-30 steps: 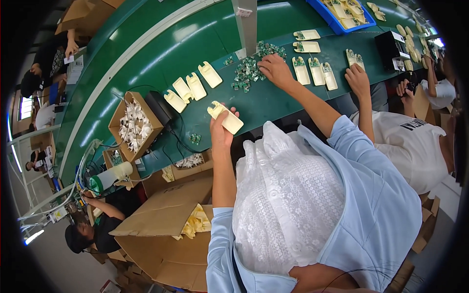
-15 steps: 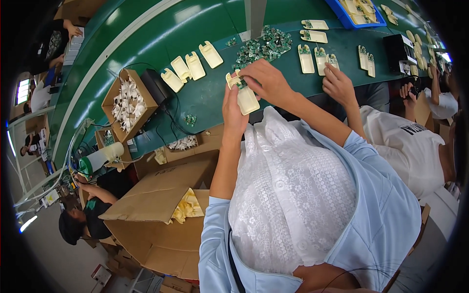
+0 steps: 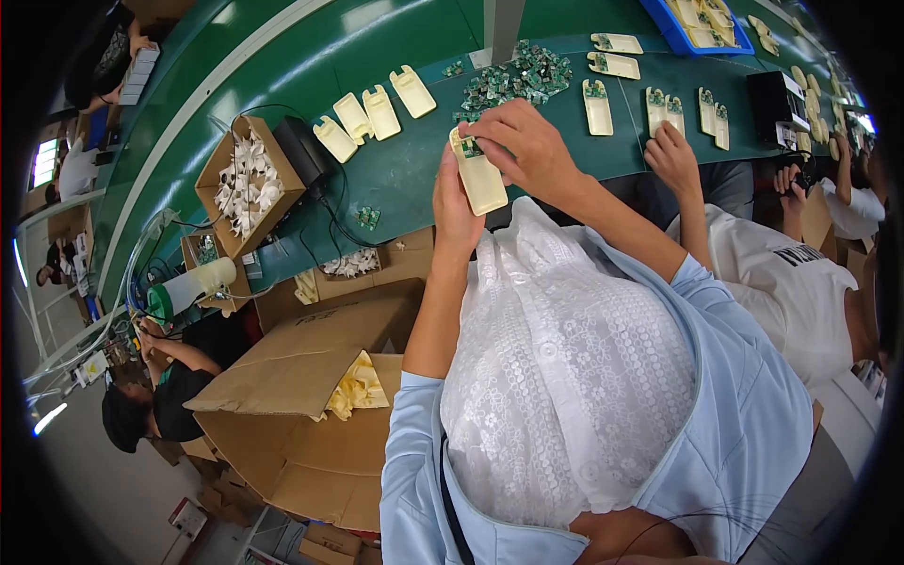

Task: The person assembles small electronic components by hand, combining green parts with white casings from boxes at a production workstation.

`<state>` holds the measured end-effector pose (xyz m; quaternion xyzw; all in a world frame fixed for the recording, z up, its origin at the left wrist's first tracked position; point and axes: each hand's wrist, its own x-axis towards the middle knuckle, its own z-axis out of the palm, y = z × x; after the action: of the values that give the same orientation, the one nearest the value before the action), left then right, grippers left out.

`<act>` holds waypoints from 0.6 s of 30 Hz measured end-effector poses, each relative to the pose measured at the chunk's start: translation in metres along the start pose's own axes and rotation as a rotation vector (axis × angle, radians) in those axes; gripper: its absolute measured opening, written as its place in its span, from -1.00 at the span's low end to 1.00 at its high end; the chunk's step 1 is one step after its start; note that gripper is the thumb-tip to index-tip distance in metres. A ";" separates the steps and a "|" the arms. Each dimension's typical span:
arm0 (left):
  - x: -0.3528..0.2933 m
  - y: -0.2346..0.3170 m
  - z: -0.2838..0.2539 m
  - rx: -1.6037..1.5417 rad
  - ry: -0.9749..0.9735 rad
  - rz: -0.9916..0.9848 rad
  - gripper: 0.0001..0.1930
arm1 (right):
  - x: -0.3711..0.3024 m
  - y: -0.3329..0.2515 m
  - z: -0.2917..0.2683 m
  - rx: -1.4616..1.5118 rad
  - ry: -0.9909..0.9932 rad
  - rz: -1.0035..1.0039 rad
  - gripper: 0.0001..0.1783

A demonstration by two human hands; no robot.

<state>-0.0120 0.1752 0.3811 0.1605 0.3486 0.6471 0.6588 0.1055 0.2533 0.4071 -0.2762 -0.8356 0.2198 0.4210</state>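
My left hand [image 3: 455, 202] is closed around a cream plastic casing half [image 3: 483, 186], which it holds tilted above the table's near edge. A small green circuit board [image 3: 473, 149] sits in the casing's upper end. Bent over that end, my right hand [image 3: 529, 146] has its fingertips closed at the board; they hide part of it. Just beyond my hands lies a heap of green circuit boards [image 3: 527, 77]. Several bare cream casings [image 3: 381, 113] lie in a row to the left. On the right, more casings [image 3: 597, 111] have boards in their ends.
A co-worker's hand [image 3: 673, 158] touches casings at the right. A blue tray [image 3: 678, 45] of casings stands at the far right, near a black box [image 3: 774, 108]. At left are a carton of white parts [image 3: 212, 188], cables and a large open carton [image 3: 282, 452]. A metal post [image 3: 502, 28] rises behind the heap.
The casing in my left hand has turned a little more upright. My right fingers have shifted over its upper end, and a reddish spot there no longer shows. The co-worker's hand has moved slightly.
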 end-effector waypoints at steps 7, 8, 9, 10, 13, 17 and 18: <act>0.003 -0.006 -0.001 0.068 0.053 0.071 -0.53 | -0.001 0.000 0.002 -0.044 -0.025 -0.011 -0.80; 0.003 -0.006 -0.002 0.067 0.054 0.071 -0.53 | -0.002 0.000 0.002 -0.052 -0.028 -0.013 -0.80; 0.003 -0.006 -0.003 0.078 0.055 0.073 -0.54 | -0.002 0.000 0.002 -0.059 -0.031 -0.016 -0.80; 0.003 -0.006 -0.003 0.089 0.057 0.076 -0.55 | -0.002 -0.001 0.001 -0.066 -0.035 -0.019 -0.81; 0.001 -0.005 -0.003 0.111 0.072 0.077 -0.56 | -0.002 -0.002 0.001 -0.084 -0.038 -0.031 -0.80; -0.003 -0.003 -0.003 0.220 0.117 0.086 -0.56 | -0.003 -0.004 0.000 -0.117 -0.080 -0.048 -0.79; -0.003 -0.003 -0.003 0.306 0.139 0.098 -0.57 | -0.003 -0.004 -0.001 -0.129 -0.099 -0.054 -0.78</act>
<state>-0.0114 0.1708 0.3777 0.2306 0.4797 0.6272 0.5687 0.1060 0.2483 0.4085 -0.2688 -0.8750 0.1674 0.3661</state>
